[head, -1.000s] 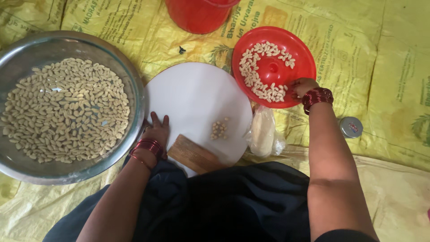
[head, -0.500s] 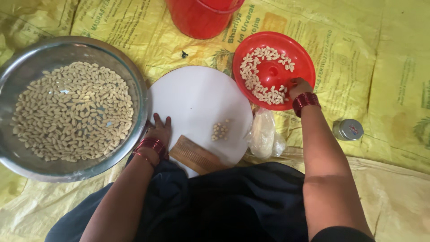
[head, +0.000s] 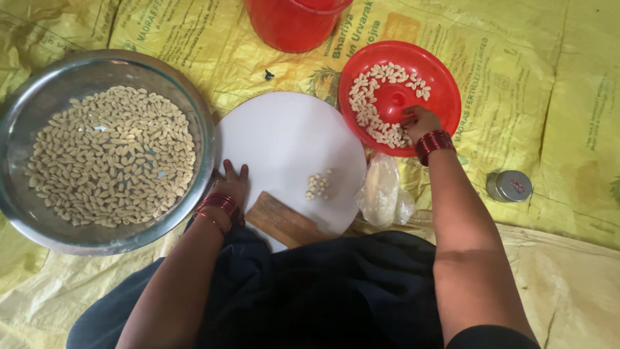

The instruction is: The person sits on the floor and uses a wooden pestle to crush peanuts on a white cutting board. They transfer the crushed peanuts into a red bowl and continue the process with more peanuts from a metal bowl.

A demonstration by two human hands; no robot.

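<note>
My right hand [head: 418, 121] reaches into a red round lid [head: 439, 81] that holds a curved row of pale kernels [head: 371, 106]; its fingers are bunched on kernels at the lid's lower edge. My left hand [head: 231, 183] rests flat on the lower left rim of a white round board [head: 284, 139], fingers apart, holding nothing. A small pile of kernels [head: 318, 185] lies on the board near its lower right. A brown wooden comb-like piece [head: 282, 222] leans on the board's near edge. Both wrists wear red bangles.
A large steel bowl [head: 194, 106] filled with pale kernels stands at the left. A red bucket [head: 294, 22] is at the top. A clear plastic bag [head: 382, 190] lies right of the board. A small metal tin [head: 509, 186] sits at the right on the yellow sacking [head: 549, 77].
My right hand has moved from the lid's right rim inward onto the kernels at the lid's lower part. My left hand stays on the board's edge.
</note>
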